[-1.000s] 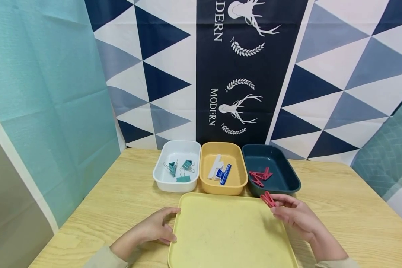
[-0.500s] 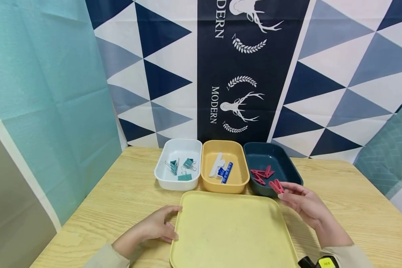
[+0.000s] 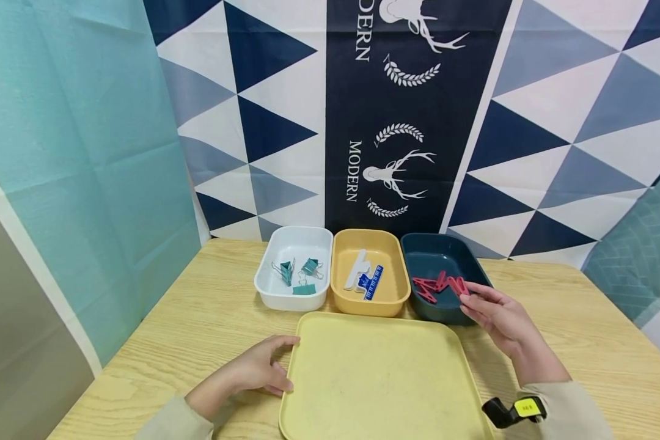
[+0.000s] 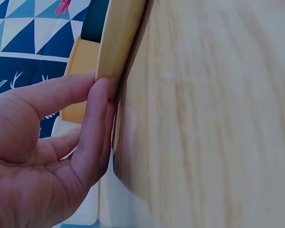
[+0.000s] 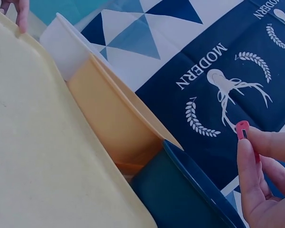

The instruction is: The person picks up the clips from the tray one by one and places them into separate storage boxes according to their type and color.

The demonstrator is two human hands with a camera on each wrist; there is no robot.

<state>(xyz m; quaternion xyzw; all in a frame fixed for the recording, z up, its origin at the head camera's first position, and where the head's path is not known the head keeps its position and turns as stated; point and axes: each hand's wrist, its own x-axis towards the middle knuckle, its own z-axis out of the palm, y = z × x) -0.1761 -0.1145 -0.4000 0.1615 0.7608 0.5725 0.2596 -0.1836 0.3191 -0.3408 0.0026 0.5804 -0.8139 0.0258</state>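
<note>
My right hand (image 3: 497, 315) pinches a red clothespin (image 3: 458, 286) between thumb and fingertips, above the near right part of the dark teal bin (image 3: 473, 263). In the right wrist view the clothespin (image 5: 242, 129) shows end-on at the fingertips. Inside that bin lie several more red clothespins (image 3: 426, 285). My left hand (image 3: 258, 370) rests at the left edge of the yellow tray (image 3: 374, 379), thumb and forefinger spread apart along its rim. The left wrist view has the fingertips (image 4: 100, 88) touching the tray's side (image 4: 116, 42). No object lies on the tray.
A yellow-orange bin (image 3: 385, 308) holds a white clip (image 3: 355, 269) and a blue clip (image 3: 371, 282). Left of it, a white bin (image 3: 286, 302) contains teal binder clips (image 3: 304, 289). The bins stand side by side behind the tray on the wooden table (image 3: 198, 318).
My right hand has carried the clothespin forward and slightly right, from the tray's far right corner to over the dark teal bin. My left hand has stayed at the tray edge.
</note>
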